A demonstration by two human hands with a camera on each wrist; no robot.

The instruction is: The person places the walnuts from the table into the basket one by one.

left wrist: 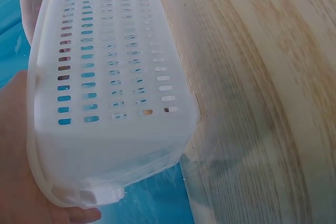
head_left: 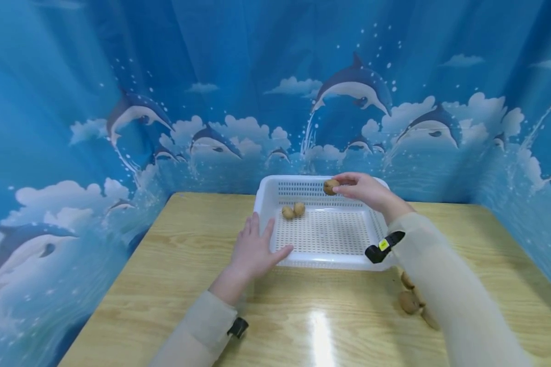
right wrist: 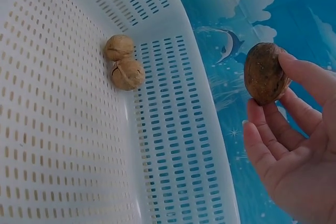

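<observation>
My right hand [head_left: 365, 191] pinches a dark brown walnut [right wrist: 265, 74] between thumb and fingers, held up near the back rim of a white slotted plastic basket [head_left: 321, 260]. Inside that basket, two lighter walnuts [right wrist: 126, 74] lie side by side, touching, at the back left. With its fingers spread, my left hand [head_left: 254, 252] rests on the basket's left front corner; the left wrist view shows the basket's outer wall [left wrist: 105, 140], with part of the hand behind the rim.
Several brown walnuts [head_left: 409, 302] lie on the wooden table [head_left: 174, 285] to the right of the basket's front, partly hidden by my right sleeve [head_left: 445, 285]. A blue curtain [head_left: 239, 61] printed with dolphins hangs behind the table and along both sides.
</observation>
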